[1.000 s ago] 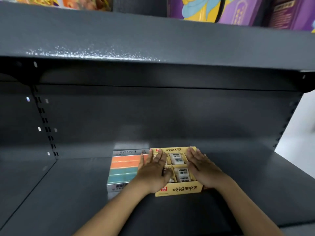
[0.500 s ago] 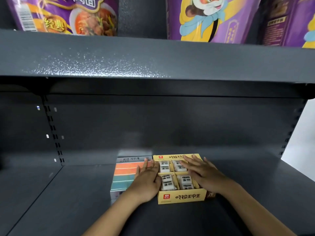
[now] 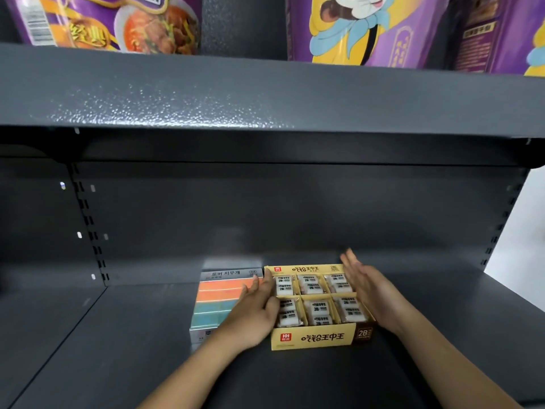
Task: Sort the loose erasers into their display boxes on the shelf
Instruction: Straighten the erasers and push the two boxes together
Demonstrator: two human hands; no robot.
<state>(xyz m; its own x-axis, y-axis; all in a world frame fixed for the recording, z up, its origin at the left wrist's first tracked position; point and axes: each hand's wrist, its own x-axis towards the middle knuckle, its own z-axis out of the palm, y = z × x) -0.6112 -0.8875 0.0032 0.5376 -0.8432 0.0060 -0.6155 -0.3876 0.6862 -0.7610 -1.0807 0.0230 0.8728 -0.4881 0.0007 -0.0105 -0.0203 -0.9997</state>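
A yellow display box point(image 3: 315, 338) stands on the dark shelf point(image 3: 118, 349), its compartments filled with wrapped white erasers point(image 3: 317, 311). Right beside it on the left is a grey display box point(image 3: 230, 273) holding orange and teal erasers point(image 3: 218, 293). My left hand point(image 3: 253, 312) lies flat with straight fingers along the yellow box's left side, partly over the grey box. My right hand point(image 3: 368, 287) is flat against the yellow box's right side, fingers straight and pointing to the back. Neither hand holds an eraser.
The upper shelf point(image 3: 265, 93) overhangs close above and carries purple snack bags point(image 3: 368, 28). The shelf's back panel point(image 3: 295, 208) stands just behind the boxes. Slotted uprights run down at the left point(image 3: 88, 225) and right point(image 3: 498, 228).
Both hands slid off the top of the yellow box to its two sides, uncovering all the erasers. The view tilted upward.
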